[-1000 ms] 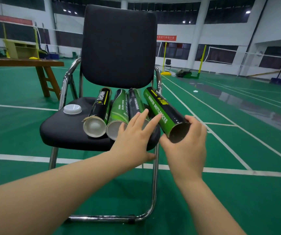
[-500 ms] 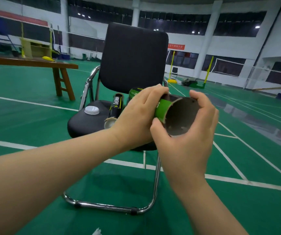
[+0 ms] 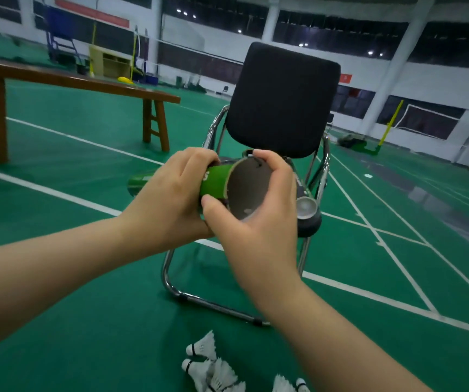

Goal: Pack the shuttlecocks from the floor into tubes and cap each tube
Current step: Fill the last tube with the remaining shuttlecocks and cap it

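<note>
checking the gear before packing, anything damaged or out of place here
The green tube has a ragged, uneven open rim with a dark nick at the top. Shuttlecocks lie heaped on the floor.

The tube [image 3: 216, 183] is sitting in front of the chair [image 3: 281, 100], with the left hand [image 3: 168, 202] gripping its body and the right hand [image 3: 264, 222] gripping its open end. A second tube [image 3: 305, 207] is lying on the seat, just to the right. Shuttlecocks [image 3: 213, 369] are lying on the floor [image 3: 86, 321] below the hands, and a bench [image 3: 72, 80] is standing behind to the left.
</note>
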`<control>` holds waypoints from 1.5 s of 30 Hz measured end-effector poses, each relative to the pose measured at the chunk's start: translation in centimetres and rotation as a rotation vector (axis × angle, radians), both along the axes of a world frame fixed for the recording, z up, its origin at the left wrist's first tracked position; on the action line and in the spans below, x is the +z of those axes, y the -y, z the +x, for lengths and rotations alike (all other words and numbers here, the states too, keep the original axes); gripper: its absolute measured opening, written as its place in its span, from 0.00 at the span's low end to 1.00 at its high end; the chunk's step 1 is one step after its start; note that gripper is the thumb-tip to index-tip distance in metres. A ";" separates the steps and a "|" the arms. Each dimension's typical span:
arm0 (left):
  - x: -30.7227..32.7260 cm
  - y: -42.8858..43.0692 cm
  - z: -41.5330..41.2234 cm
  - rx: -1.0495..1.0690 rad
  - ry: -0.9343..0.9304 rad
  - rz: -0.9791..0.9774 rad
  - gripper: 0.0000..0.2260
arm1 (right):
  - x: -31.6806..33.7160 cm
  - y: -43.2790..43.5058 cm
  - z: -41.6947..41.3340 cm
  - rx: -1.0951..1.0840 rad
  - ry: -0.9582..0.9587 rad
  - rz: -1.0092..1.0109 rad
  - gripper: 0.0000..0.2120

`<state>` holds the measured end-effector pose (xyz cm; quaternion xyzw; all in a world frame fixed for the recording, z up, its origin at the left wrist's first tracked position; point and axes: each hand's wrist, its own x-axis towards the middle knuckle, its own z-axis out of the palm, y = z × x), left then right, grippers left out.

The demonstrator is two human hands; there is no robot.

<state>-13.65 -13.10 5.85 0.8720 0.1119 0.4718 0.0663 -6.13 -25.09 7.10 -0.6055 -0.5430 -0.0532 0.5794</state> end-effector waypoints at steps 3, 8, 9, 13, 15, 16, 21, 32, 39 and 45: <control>-1.8 -1.0 -2.3 0.049 -0.038 -0.021 0.28 | -1.4 -1.3 -1.5 0.042 -0.033 -0.065 0.28; -6.1 -3.2 -4.7 0.080 -0.103 -0.094 0.27 | -4.7 -4.0 -3.0 0.083 -0.074 -0.191 0.29; -7.0 -3.6 -4.9 0.077 -0.111 -0.116 0.27 | -5.4 -4.5 -3.1 0.090 -0.076 -0.214 0.29; -10.8 -4.8 -5.0 0.065 -0.115 -0.204 0.27 | -8.6 -6.0 -2.9 0.098 -0.088 -0.290 0.31; -12.9 -5.2 -4.9 0.075 -0.126 -0.250 0.28 | -10.6 -6.8 -2.6 0.092 -0.107 -0.316 0.31; -14.0 -5.4 -4.9 0.090 -0.140 -0.273 0.28 | -11.7 -7.2 -2.4 0.094 -0.125 -0.331 0.31; -19.3 -7.1 -5.2 0.201 -0.269 -0.331 0.28 | -17.3 -9.6 -2.1 0.143 -0.291 -0.425 0.30; -25.7 -8.2 -6.2 0.256 -0.612 -0.269 0.24 | -26.4 -10.8 -2.9 0.141 -0.594 -0.513 0.33; -27.9 -8.3 -6.4 0.287 -0.687 -0.298 0.25 | -29.1 -10.4 -1.6 0.302 -0.619 -0.639 0.43; -29.6 -8.2 -5.8 0.313 -0.776 -0.284 0.28 | -30.6 -9.6 1.8 0.453 -0.582 -0.702 0.32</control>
